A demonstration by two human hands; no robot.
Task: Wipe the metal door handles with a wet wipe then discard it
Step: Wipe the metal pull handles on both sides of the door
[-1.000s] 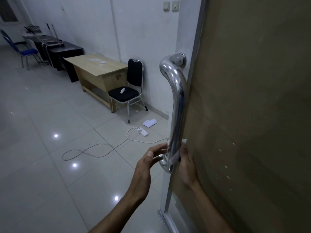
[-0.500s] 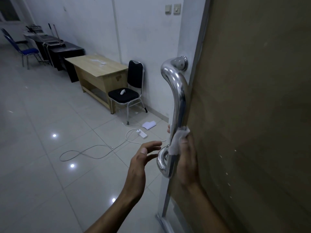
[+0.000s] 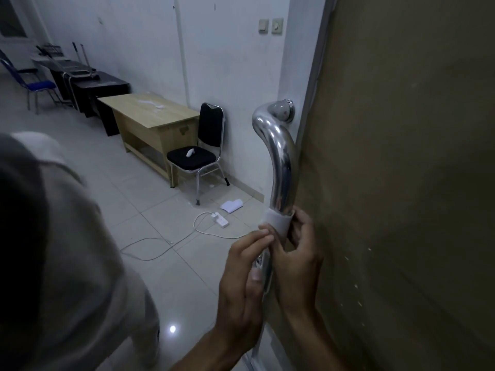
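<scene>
A curved chrome door handle (image 3: 281, 156) stands upright on the edge of a brown door (image 3: 401, 183). A white wet wipe (image 3: 278, 222) is wrapped round the handle's lower part. My right hand (image 3: 300, 253) reaches in from the door side and grips the wipe against the handle, with its fingers curled round it. My left hand (image 3: 243, 279) comes from the front. Its fingers curl over the handle just below the wipe and its thumb lies along the lower handle. The handle's bottom end is hidden behind both hands.
A blurred grey-clad shoulder or head (image 3: 59, 250) fills the lower left. A black chair (image 3: 198, 153) and a wooden desk (image 3: 150, 116) stand by the wall. A white power strip (image 3: 221, 219) with its cable and a white packet (image 3: 231, 205) lie on the tiled floor.
My left hand has moved from hovering open beside the handle onto its lower part. My right hand now has the wipe wrapped round the handle. A grey-clad shape has come into view at left.
</scene>
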